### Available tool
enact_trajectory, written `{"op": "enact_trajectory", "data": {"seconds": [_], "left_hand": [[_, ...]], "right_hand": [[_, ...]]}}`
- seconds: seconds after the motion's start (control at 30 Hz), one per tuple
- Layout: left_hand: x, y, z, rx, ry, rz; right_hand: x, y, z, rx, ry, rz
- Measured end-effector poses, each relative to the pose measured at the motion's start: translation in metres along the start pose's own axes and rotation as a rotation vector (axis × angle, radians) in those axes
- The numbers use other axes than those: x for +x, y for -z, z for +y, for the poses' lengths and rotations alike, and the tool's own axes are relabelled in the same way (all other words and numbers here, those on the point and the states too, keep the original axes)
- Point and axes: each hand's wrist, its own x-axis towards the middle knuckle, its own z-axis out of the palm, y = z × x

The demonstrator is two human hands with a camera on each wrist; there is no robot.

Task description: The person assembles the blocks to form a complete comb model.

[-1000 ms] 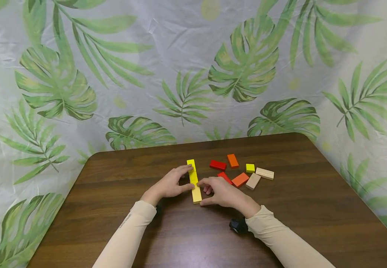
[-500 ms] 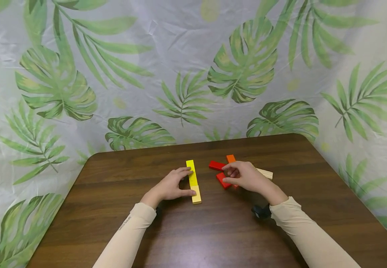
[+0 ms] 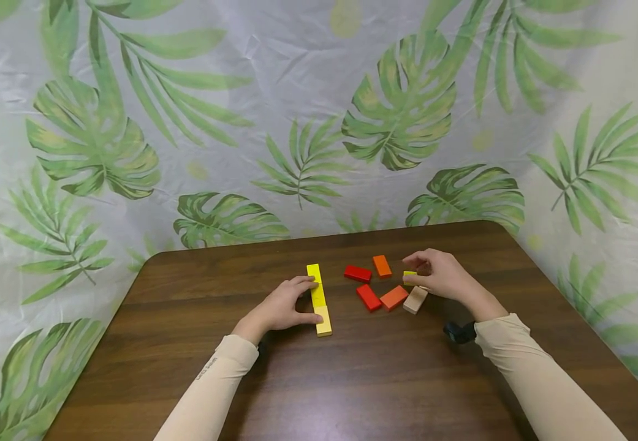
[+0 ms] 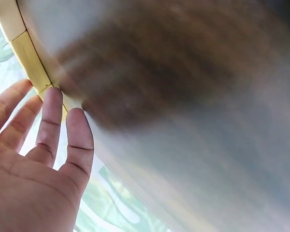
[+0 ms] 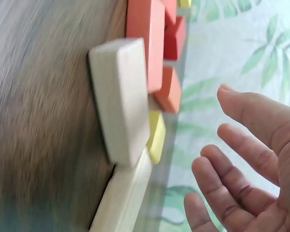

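Note:
My left hand [image 3: 280, 306] rests beside a straight row of yellow blocks [image 3: 319, 296], its fingertips and thumb touching them. The nearest block in the row is a paler yellow block [image 3: 323, 327]. Spread, nearly straight fingers [image 4: 52, 116] reach the row in the left wrist view. To the right, my right hand [image 3: 444, 280] hovers over the loose blocks with nothing in its grasp. Under its fingers lie a small yellow block [image 3: 409, 277] and a plain wooden block [image 3: 415, 301]. Another wooden block [image 5: 123, 195], mostly hidden by the hand in the head view, shows in the right wrist view.
Two red blocks [image 3: 358, 273] and two orange blocks [image 3: 394, 298] lie between the row and my right hand. The brown wooden table [image 3: 319, 386] ends at a leaf-patterned cloth [image 3: 219, 153] hanging behind and beside it.
My right hand has left the row and moved right and away from me, past the red and orange blocks. My left hand stays at the row, its thumb now slightly lower on the pale block.

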Motion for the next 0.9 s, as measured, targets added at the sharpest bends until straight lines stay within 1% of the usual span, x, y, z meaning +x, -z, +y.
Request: {"op": "enact_trajectory", "data": {"seconds": [0.17,0.33,0.73,0.9], "left_hand": [[-0.001,-0.001,-0.001,0.013,0.001,0.011],[-0.003,-0.001,0.001,0.032,-0.018,0.023],[-0.004,-0.001,0.003,0.091,-0.022,-0.007],[-0.006,-0.001,0.003,0.094,-0.019,-0.008]], "right_hand": [[0.001,0.004,0.012,-0.035,-0.028,-0.004],[0.003,0.003,0.019,-0.039,-0.048,-0.014],[0.01,-0.003,0.03,-0.022,-0.078,-0.052],[0.011,-0.007,0.032,-0.022,-0.071,-0.047]]}}
